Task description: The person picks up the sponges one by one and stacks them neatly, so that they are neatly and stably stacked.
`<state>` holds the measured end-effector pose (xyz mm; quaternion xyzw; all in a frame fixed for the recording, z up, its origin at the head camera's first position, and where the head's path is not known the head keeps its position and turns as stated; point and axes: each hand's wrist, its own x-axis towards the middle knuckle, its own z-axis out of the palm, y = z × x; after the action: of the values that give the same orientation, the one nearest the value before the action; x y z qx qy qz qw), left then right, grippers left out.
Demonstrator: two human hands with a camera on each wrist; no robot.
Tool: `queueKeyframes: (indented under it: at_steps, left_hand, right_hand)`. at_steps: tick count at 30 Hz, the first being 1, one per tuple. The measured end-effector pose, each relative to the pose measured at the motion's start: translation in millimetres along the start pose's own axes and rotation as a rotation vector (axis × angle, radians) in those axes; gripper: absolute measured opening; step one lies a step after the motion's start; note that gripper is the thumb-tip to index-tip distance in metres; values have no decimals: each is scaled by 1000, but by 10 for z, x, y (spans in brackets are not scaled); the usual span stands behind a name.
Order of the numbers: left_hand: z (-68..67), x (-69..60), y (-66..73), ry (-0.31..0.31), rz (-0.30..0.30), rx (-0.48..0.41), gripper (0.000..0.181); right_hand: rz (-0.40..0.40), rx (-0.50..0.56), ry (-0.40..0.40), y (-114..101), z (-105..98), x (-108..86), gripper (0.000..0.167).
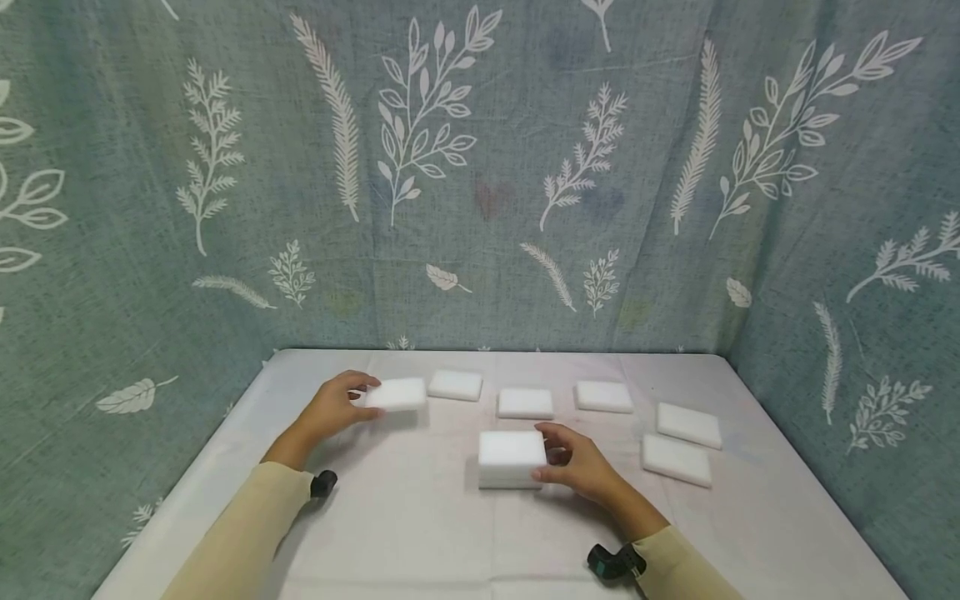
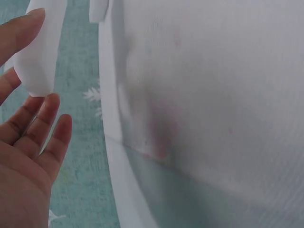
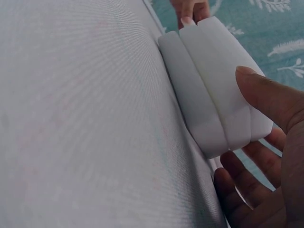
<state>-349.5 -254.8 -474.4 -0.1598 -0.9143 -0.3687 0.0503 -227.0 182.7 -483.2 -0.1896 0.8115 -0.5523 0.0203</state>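
Observation:
My left hand pinches the near end of a white sponge block between thumb and fingers, holding it just above the table at the left. In the left wrist view, part of that sponge shows between the thumb and the fingers. Nearer the front, a stack of white sponges stands on the table. Its right end is gripped by my right hand, thumb on the near side and fingers behind. The stacked layers lie flush against one another in the right wrist view.
Behind the stack lie single sponges: one at back left, one in the middle, one farther right. Two more lie side by side at the right. A white cloth covers the table; patterned curtains hang around it.

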Motion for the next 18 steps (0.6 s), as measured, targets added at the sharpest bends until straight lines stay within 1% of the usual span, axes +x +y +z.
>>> queueKeyframes:
  at_steps: [4,8,13,18]
  left_hand:
    - [42,-29,100,13,40,-3,57]
    - [66,-53,176,11,80,-10,57]
    - [110,-79,260,8,99,-28,54]
    - [168,-99,345,0,120,-37,51]
  right_hand:
    - [-3,8,-3,-8,2,-4,72]
    - [-2,20,-12,-17,0,5,76]
    - [-6,22,-19,-16,-4,16,77]
    - [-8,14,-6,-22,4,20,77]
